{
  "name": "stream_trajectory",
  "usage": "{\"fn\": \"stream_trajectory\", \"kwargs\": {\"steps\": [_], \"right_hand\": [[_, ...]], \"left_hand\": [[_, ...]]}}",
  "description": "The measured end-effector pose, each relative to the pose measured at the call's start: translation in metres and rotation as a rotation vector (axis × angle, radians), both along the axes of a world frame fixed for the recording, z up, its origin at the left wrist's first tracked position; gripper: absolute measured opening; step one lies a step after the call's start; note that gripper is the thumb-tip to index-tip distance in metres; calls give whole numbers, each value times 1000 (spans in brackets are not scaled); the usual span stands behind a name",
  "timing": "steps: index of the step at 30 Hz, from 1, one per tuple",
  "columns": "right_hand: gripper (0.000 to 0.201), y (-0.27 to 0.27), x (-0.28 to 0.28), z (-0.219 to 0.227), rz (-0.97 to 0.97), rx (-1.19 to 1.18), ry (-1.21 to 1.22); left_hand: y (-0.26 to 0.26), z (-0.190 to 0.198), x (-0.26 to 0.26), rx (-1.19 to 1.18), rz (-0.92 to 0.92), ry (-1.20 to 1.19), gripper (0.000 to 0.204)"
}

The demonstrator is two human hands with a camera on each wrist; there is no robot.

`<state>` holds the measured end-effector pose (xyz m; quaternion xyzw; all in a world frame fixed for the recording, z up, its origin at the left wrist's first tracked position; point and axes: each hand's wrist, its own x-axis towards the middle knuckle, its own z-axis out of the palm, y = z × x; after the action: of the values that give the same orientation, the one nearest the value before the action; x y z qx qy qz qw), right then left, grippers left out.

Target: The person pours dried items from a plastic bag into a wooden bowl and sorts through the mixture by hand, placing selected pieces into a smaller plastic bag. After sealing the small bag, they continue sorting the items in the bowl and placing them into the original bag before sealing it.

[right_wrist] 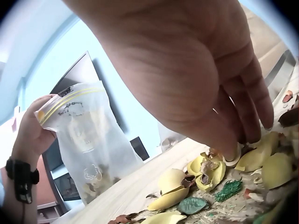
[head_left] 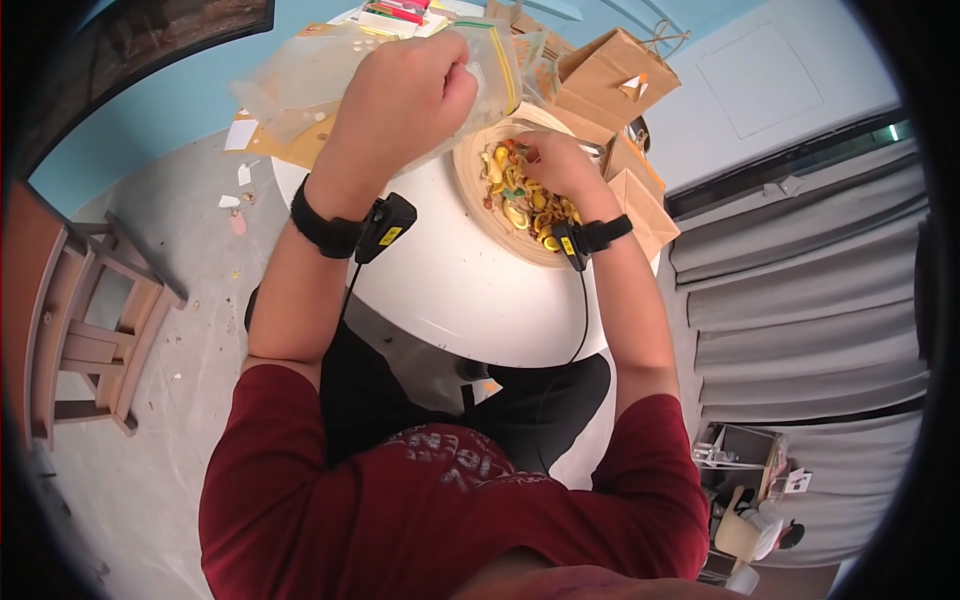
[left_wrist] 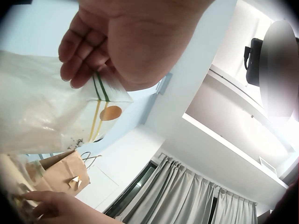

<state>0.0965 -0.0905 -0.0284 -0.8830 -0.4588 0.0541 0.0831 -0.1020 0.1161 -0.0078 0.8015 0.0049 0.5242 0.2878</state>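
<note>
My left hand is raised over the table's far side and grips the top corner of a frosted zip bag by its yellow-and-green seal strip. Darker bits lie at the bottom of this bag. A round wooden tray holds a heap of potpourri, with yellow dried pods, green pieces and brown shreds. Down at the far part of the heap, my right hand has its thumb and fingers bent together. Its thumb tip meets a small pale potpourri piece, partly hidden by the fingers.
The white round table carries the tray. Brown paper bags stand behind it to the right, near a metal utensil. Red items lie at the back. A wooden chair is on the left, and scraps dot the floor.
</note>
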Motion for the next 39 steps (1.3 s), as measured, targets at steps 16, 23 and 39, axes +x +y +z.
{"fn": "stream_trajectory", "kwargs": {"steps": [16, 23, 39], "right_hand": [[29, 17, 11, -24, 8, -48, -67], [20, 2, 10, -16, 15, 68, -3], [21, 8, -47, 71, 61, 696, 446]], "left_hand": [[-5, 0, 2, 0, -21, 14, 10], [-10, -2, 2, 25, -48, 106, 10], [-30, -8, 13, 99, -88, 207, 10]]}}
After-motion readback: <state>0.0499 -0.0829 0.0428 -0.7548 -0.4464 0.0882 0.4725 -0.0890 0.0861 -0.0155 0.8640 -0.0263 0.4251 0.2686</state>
